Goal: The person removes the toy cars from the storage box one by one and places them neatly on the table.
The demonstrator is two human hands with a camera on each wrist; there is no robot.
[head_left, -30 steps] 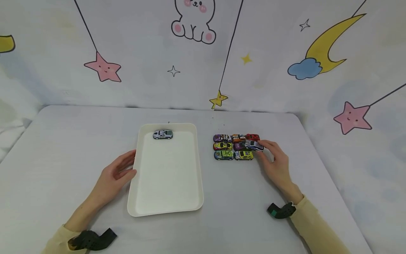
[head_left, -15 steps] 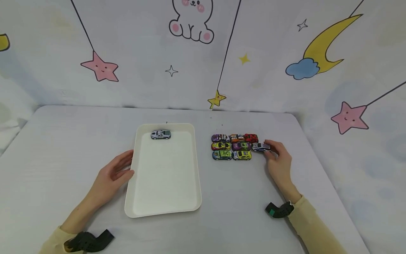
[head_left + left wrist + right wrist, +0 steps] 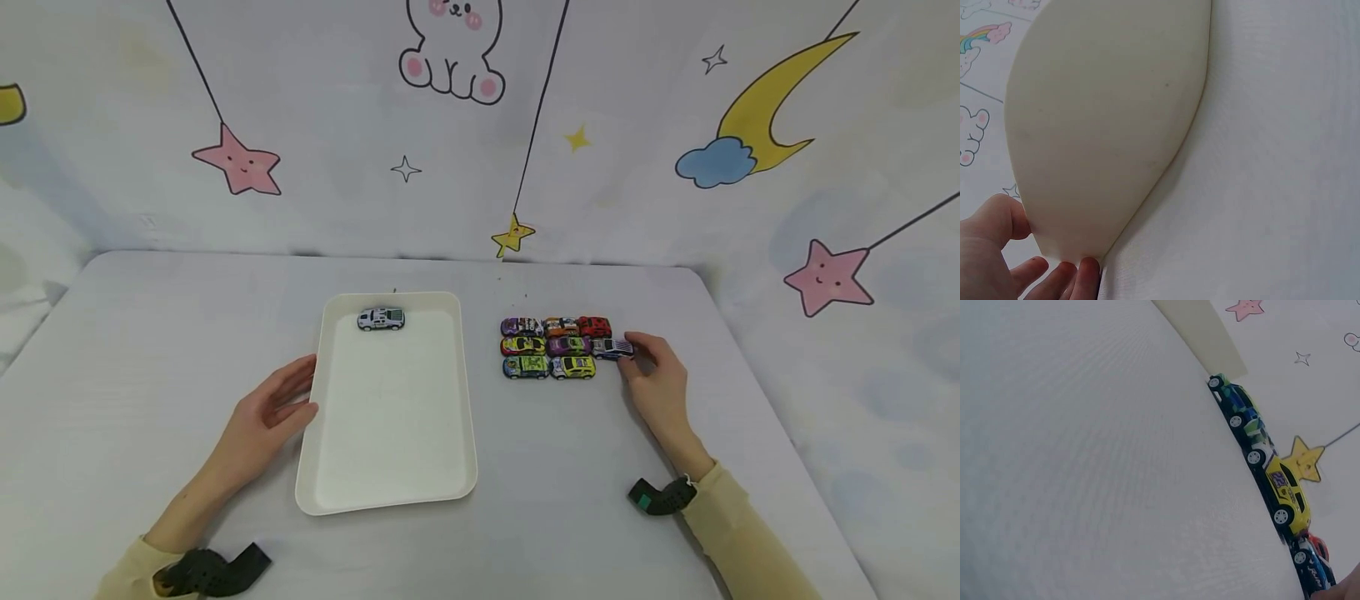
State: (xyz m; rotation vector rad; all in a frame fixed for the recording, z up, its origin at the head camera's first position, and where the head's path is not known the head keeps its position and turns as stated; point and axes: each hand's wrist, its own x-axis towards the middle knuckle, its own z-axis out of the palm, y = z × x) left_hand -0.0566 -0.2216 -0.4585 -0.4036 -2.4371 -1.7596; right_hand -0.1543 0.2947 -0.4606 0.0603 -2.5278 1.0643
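Observation:
At the right end of the middle row of toy cars, my right hand (image 3: 660,383) pinches a white-and-blue toy car (image 3: 611,348) by its rear end, thumb and index finger on either side. The car's nose is right at the purple toy car (image 3: 570,346). Only a fingertip of that hand shows in the right wrist view, at the car's end. My left hand (image 3: 258,417) touches the left rim of the white tray (image 3: 313,454) with relaxed fingers. In the left wrist view its thumb and fingertips (image 3: 1089,269) lie against the tray's outer wall.
A silver-white toy car (image 3: 381,318) stands at the tray's far end. Several other cars, among them a red toy car (image 3: 595,326) and a yellow toy car (image 3: 573,367), stand close together. A cartoon-printed cloth hangs behind the white table (image 3: 547,467).
My right hand has moved the white-and-blue car right and down from over the purple car to the row's right end, then slightly left. The left hand stays at the tray.

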